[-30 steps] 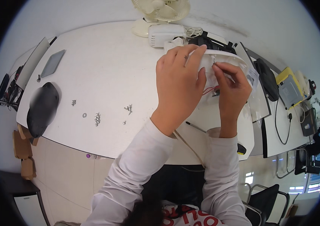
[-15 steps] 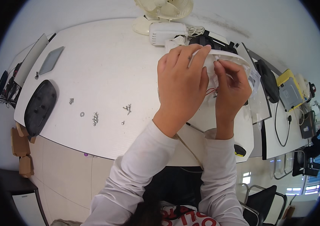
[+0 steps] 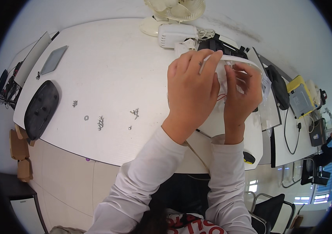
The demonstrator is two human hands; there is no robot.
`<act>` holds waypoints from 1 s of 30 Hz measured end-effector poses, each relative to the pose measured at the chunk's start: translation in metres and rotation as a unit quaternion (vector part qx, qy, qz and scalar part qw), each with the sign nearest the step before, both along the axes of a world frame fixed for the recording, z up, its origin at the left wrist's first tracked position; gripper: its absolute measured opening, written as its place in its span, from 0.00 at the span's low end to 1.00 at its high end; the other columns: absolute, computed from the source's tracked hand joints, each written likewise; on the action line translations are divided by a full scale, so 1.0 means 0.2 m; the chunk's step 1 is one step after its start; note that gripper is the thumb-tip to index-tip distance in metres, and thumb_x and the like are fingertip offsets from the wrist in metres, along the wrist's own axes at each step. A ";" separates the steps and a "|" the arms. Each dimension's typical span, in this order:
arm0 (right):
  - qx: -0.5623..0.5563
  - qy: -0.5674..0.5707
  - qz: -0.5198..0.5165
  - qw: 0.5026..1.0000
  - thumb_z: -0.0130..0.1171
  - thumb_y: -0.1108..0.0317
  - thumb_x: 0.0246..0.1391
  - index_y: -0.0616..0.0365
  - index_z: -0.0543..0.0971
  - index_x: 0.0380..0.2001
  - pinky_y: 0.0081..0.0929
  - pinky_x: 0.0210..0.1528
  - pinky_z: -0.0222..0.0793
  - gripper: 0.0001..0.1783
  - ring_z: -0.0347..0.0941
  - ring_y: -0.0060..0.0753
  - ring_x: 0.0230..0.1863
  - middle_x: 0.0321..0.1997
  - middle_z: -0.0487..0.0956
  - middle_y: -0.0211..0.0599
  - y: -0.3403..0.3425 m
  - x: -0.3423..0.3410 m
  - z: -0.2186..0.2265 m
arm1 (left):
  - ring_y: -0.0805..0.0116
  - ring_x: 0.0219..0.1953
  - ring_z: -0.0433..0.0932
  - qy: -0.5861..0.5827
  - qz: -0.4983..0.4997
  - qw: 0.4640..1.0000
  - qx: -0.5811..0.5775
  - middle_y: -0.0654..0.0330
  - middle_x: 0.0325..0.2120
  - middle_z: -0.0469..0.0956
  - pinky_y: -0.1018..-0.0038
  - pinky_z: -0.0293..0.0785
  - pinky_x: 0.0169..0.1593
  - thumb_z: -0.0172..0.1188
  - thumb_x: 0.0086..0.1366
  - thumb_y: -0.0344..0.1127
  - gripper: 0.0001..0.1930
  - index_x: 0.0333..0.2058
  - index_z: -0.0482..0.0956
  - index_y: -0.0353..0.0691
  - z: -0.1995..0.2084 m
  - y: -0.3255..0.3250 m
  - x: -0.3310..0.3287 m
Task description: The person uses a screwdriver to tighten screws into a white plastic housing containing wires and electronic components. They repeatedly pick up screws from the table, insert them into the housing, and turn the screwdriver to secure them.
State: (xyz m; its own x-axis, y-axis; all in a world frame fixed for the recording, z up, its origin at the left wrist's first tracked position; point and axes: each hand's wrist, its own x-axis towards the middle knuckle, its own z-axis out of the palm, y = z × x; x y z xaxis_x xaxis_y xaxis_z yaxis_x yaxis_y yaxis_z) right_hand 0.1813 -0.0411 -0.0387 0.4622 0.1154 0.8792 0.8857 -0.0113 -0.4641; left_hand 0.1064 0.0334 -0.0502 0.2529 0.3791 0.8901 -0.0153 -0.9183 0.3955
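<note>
My left hand [image 3: 193, 93] is wrapped round a white plastic housing with a curved rim [image 3: 239, 59], held up over the right part of the table. Most of the housing is hidden behind my hands. My right hand [image 3: 242, 91] is closed in a pinch at the housing's inner side, thumb and forefinger near a small white part [image 3: 229, 63]. What the pinch holds, if anything, I cannot make out. Thin red wires [image 3: 221, 96] show between the two hands. Under my wrists, a thin dark rod [image 3: 203, 133] and a pale cord [image 3: 198, 156] lie on the table.
Small piles of screws [image 3: 100, 123] and a washer [image 3: 86, 117] lie on the white table [image 3: 115, 70]. A black plastic cover [image 3: 41, 111] rests at the left edge, a grey panel [image 3: 54, 60] beyond it. At the back stands a cream fan [image 3: 150, 26]. A yellow-black handle [image 3: 248, 157] lies front right.
The view has shifted slightly. My right fingers have moved a little at the housing's inner side and its other fingers look more spread. My left hand keeps its hold.
</note>
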 end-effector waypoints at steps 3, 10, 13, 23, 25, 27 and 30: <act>-0.005 -0.077 0.009 0.997 0.65 0.79 0.43 0.61 0.77 0.28 0.16 0.26 0.72 0.07 0.73 0.23 0.26 0.29 0.77 0.33 -0.01 0.04 -0.02 | 0.63 0.42 0.70 -0.003 0.001 1.000 0.005 0.64 0.42 0.74 0.68 0.64 0.44 0.60 0.46 0.24 0.24 0.46 0.75 0.47 0.00 0.00 0.00; -0.018 -0.077 0.003 0.997 0.64 0.80 0.43 0.62 0.77 0.29 0.16 0.27 0.72 0.09 0.73 0.24 0.27 0.30 0.77 0.34 -0.02 0.02 -0.03 | 0.63 0.43 0.70 0.001 0.006 1.000 0.000 0.64 0.42 0.73 0.68 0.63 0.44 0.60 0.46 0.24 0.25 0.46 0.74 0.47 -0.01 0.00 -0.01; -0.014 -0.090 0.002 0.996 0.65 0.80 0.42 0.62 0.77 0.29 0.16 0.27 0.72 0.09 0.73 0.24 0.27 0.29 0.77 0.34 -0.03 0.05 -0.03 | 0.63 0.43 0.70 0.000 0.003 1.000 -0.003 0.64 0.42 0.73 0.68 0.63 0.45 0.60 0.46 0.24 0.25 0.47 0.74 0.47 -0.01 -0.01 0.00; -0.003 -0.089 0.011 0.996 0.67 0.79 0.40 0.62 0.77 0.27 0.16 0.27 0.71 0.09 0.72 0.23 0.25 0.27 0.76 0.34 0.00 0.04 0.00 | 0.62 0.44 0.70 0.000 -0.005 1.000 -0.007 0.64 0.42 0.73 0.68 0.62 0.46 0.60 0.46 0.24 0.25 0.47 0.74 0.47 0.00 -0.01 -0.01; -0.007 -0.097 0.015 0.995 0.67 0.79 0.39 0.62 0.77 0.27 0.16 0.27 0.71 0.10 0.72 0.23 0.25 0.27 0.76 0.33 0.00 0.05 -0.01 | 0.62 0.44 0.70 0.001 0.003 1.000 -0.005 0.64 0.42 0.73 0.68 0.62 0.46 0.60 0.46 0.24 0.25 0.47 0.74 0.47 0.00 -0.01 -0.01; -0.009 -0.078 0.020 0.997 0.67 0.79 0.39 0.61 0.77 0.27 0.16 0.27 0.71 0.10 0.71 0.23 0.24 0.26 0.76 0.33 0.00 0.06 -0.01 | 0.62 0.44 0.70 0.001 0.006 1.000 -0.004 0.64 0.42 0.73 0.68 0.62 0.46 0.60 0.46 0.24 0.25 0.47 0.74 0.47 -0.01 -0.01 -0.01; -0.020 -0.074 0.016 0.997 0.68 0.79 0.39 0.61 0.77 0.28 0.17 0.26 0.70 0.11 0.72 0.23 0.25 0.27 0.76 0.33 0.00 0.05 0.00 | 0.62 0.44 0.70 0.000 0.004 1.000 -0.005 0.64 0.42 0.73 0.68 0.62 0.46 0.60 0.46 0.24 0.25 0.47 0.74 0.47 -0.01 0.00 -0.01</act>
